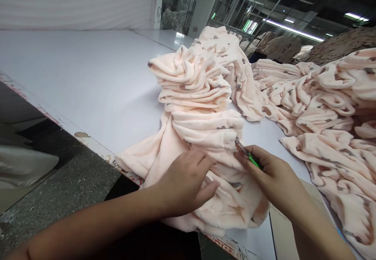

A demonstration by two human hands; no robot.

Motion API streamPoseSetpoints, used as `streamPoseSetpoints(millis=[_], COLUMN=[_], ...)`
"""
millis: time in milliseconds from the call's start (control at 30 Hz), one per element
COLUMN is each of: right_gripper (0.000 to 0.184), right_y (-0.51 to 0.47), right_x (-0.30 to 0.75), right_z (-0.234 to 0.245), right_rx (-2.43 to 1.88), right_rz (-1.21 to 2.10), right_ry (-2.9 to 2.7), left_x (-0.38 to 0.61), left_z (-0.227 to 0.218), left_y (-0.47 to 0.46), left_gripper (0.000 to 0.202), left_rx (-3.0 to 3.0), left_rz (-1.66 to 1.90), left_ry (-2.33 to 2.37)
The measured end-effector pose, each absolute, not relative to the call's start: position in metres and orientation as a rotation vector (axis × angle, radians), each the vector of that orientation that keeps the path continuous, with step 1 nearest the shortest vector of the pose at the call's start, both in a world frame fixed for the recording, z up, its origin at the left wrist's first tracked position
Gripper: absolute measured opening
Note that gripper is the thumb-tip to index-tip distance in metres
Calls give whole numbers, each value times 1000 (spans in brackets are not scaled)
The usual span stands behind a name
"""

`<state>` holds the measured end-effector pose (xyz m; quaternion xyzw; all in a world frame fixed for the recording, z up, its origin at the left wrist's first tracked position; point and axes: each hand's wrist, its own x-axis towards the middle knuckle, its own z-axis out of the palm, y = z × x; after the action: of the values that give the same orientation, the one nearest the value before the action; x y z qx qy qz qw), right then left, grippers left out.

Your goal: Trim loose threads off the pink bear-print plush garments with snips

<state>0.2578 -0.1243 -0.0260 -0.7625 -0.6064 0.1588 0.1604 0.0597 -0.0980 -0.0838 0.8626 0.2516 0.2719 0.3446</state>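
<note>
Pale peach plush fabric pieces (205,123), printed with small dark motifs, lie folded in a stack along the table (88,80). My right hand (264,170) grips thread snips (248,154) with metal blades and a green handle. The blade tips touch or nearly touch the right edge of a folded layer. Over the nearer part of the fabric is my left hand (188,181), palm down, thumb apart from its bent fingers. Its fingertips rest on or just above the cloth; the exact contact is hidden. The front of the fabric hangs in loose folds towards me.
More peach fabric (317,95) is heaped on the right. A crumpled pile (229,56) stands behind the stack. The table's worn edge (96,146) runs along the left above a speckled floor (82,185). Farther back are a metal rack (246,5) and a white sheet-like surface (76,1).
</note>
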Motion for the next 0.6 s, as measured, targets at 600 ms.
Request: streamPoseSetpoints(millis=[600], right_gripper=[42], right_y=[-131], right_x=[270], right_z=[-19], right_rx=[-2008], right_rz=[681], right_ry=[-1689], left_x=[109], left_z=[-92], left_y=[-113], left_gripper=[44], left_rx=[1986], left_rz=[421], left_ry=[786])
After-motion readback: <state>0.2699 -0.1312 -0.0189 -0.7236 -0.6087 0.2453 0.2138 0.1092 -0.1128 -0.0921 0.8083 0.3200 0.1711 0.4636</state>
